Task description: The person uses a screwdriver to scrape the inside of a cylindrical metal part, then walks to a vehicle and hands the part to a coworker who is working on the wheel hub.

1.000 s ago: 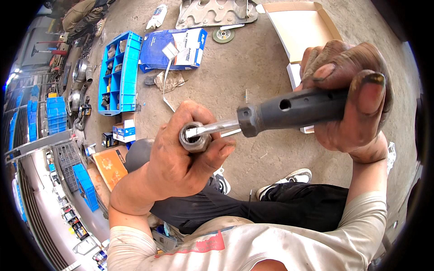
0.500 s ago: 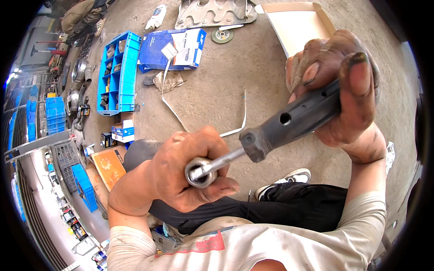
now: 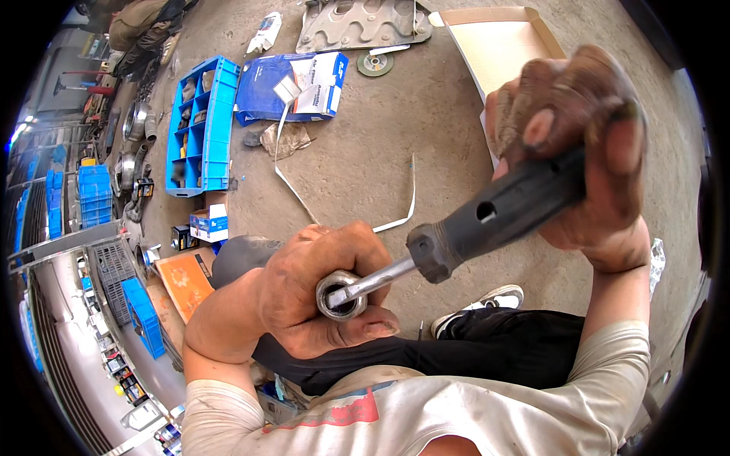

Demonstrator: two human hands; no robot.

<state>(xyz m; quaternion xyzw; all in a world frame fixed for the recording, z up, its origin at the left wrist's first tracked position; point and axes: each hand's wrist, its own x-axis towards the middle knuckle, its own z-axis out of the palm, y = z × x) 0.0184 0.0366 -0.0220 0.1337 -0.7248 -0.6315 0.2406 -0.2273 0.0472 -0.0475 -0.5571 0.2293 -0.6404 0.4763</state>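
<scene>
My left hand [image 3: 287,296] is closed around a short, round metal tube-like part [image 3: 323,302], its fingers curled and the thumb pressed below. The part's open end faces up, and its lower portion is hidden in the hand. My right hand [image 3: 566,114] grips a screwdriver [image 3: 460,235] with a black handle that has holes through it. The screwdriver slants down to the left, and its flat metal tip rests inside the tube's opening. Both hands are held above my legs [image 3: 494,357], off the ground.
A blue divided parts bin [image 3: 220,121] stands on the floor at the left. Beyond my hands lie a blue carton [image 3: 262,83], a white strap [image 3: 289,182], a grinding disc [image 3: 375,64], a metal plate [image 3: 361,26] and an open cardboard box [image 3: 502,45]. An orange box [image 3: 185,281] sits beside my left arm.
The screwdriver and my right hand have shifted slightly right, and the hand is blurred. My left hand has moved a little right with the metal part. The tip stays in the opening.
</scene>
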